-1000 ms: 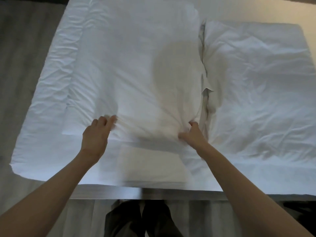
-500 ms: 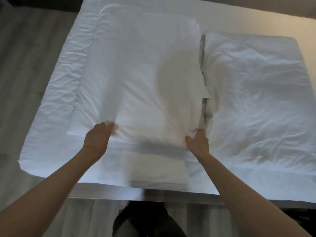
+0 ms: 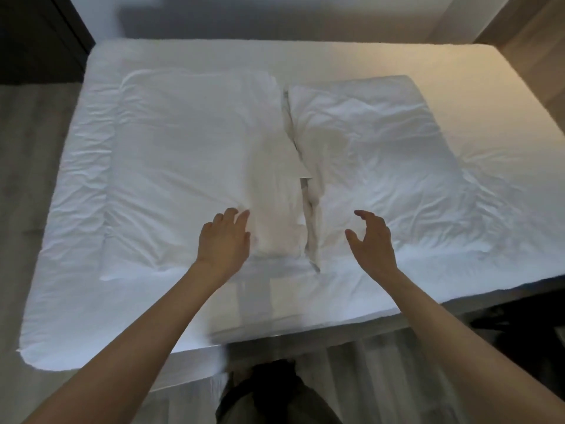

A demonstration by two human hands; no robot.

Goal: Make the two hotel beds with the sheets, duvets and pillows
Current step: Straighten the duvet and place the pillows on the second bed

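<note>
Your left fingers [image 3: 241,220] lie nearly straight and close together, with the tips on the cover of the left pillow [image 3: 183,166] near its right edge. The left hand [image 3: 224,240] holds nothing; its palm faces down.

Your right fingers [image 3: 362,214] are spread wide and loosely curved, with the thumb set apart. The right hand [image 3: 373,240] holds nothing. It is over the near left corner of the right pillow [image 3: 382,154]; contact cannot be confirmed.

The two pillows lie flat, side by side, with a narrow gap between them. Both rest on the white sheet [image 3: 458,65], which covers the bed [image 3: 189,365].

A folded white cloth [image 3: 260,304] lies at the near edge of the bed, between your forearms, partly under the left pillow. The wood floor [image 3: 24,179] borders the bed on the left.
</note>
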